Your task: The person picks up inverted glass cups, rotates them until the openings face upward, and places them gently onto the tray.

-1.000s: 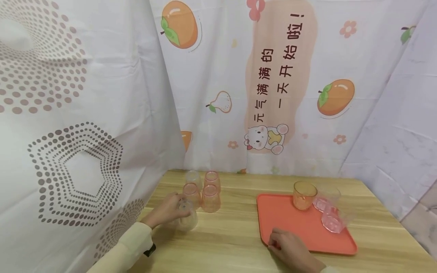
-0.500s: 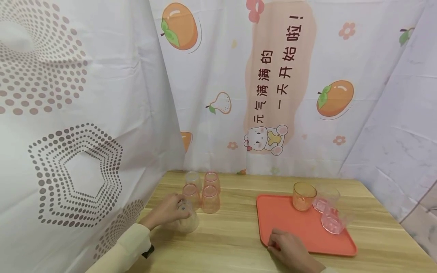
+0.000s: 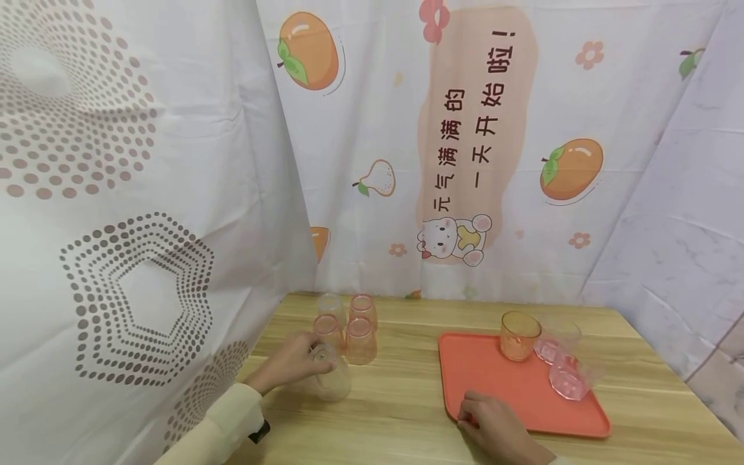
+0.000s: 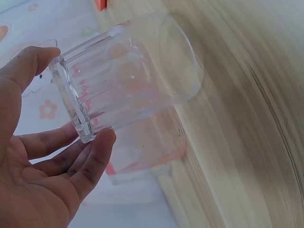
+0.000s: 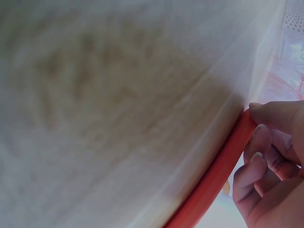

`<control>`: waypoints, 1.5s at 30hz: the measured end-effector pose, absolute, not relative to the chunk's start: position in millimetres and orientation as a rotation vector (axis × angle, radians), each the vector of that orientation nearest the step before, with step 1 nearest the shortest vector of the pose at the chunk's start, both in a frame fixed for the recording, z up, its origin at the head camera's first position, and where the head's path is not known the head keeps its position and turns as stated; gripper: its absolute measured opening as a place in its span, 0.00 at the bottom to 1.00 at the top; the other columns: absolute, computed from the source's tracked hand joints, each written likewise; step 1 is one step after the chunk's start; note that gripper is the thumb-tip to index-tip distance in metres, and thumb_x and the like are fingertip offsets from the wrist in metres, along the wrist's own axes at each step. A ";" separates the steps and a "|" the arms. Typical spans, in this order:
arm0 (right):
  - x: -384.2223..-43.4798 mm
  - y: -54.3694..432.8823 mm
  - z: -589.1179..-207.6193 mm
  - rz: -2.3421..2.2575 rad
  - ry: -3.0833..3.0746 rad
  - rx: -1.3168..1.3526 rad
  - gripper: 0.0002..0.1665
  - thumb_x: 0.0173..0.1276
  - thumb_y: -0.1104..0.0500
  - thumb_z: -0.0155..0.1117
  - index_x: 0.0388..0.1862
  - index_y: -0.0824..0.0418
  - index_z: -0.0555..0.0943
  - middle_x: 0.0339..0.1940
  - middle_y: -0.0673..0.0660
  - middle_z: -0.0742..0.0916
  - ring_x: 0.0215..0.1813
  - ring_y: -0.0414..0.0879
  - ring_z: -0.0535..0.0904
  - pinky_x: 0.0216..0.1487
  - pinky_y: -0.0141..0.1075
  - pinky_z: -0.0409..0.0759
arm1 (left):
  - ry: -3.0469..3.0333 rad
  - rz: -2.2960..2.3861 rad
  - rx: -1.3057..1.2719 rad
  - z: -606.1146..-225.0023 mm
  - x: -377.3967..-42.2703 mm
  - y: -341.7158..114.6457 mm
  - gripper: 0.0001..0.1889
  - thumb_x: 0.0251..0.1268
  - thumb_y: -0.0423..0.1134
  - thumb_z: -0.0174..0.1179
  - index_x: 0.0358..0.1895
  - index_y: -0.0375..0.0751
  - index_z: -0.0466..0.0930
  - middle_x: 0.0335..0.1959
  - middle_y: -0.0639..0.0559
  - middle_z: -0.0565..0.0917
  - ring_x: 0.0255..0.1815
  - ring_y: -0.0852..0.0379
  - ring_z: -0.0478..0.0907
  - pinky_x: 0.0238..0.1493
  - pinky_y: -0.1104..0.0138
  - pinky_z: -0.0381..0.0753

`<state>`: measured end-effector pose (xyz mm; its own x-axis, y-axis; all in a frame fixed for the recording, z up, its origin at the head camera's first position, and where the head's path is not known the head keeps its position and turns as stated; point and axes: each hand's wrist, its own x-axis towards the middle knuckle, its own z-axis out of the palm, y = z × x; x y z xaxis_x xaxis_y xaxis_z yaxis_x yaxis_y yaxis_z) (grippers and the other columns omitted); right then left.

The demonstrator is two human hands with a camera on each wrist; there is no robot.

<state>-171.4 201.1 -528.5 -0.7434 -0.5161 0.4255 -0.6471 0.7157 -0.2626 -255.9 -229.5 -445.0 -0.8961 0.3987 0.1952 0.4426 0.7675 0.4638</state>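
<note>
A clear plastic cup [image 3: 335,382] is upside down and tilted, its rim toward the lower right in the head view. My left hand [image 3: 295,363] grips it by the base, thumb on one side and fingers on the other; the left wrist view shows the cup [image 4: 135,71] closely. Just behind it stand upside-down pink cups [image 3: 361,342] and another clear cup [image 3: 330,305]. At the near left corner of the red tray [image 3: 482,374], my right hand [image 3: 494,425] pinches the rim with thumb and curled fingers, as the right wrist view shows.
An upright orange cup [image 3: 519,337] stands on the tray near its back edge. Beside it, along the right side, are clear cups with pinkish bases [image 3: 568,382]. Fabric curtains [image 3: 372,245] enclose the wooden table [image 3: 401,400] at the back and sides.
The left hand has moved slightly to the right, and the clear cup has tipped further, its rim swinging right. My right hand stays at the tray corner.
</note>
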 end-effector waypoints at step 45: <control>-173.2 198.8 -518.9 0.502 -2.718 0.879 0.15 0.55 0.60 0.81 0.25 0.44 0.81 0.28 0.34 0.75 0.30 0.28 0.72 0.28 0.32 0.75 | -2.780 -1.160 -1.039 -444.9 -254.9 -165.0 0.14 0.62 0.53 0.72 0.43 0.51 0.85 0.33 0.57 0.82 0.30 0.62 0.75 0.30 0.66 0.77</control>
<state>-173.2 198.8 -518.9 -0.7900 -0.5186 0.3271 -0.6012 0.7598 -0.2475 -254.9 -165.0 -444.9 -0.7863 0.5851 0.1984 0.5525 0.5223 0.6496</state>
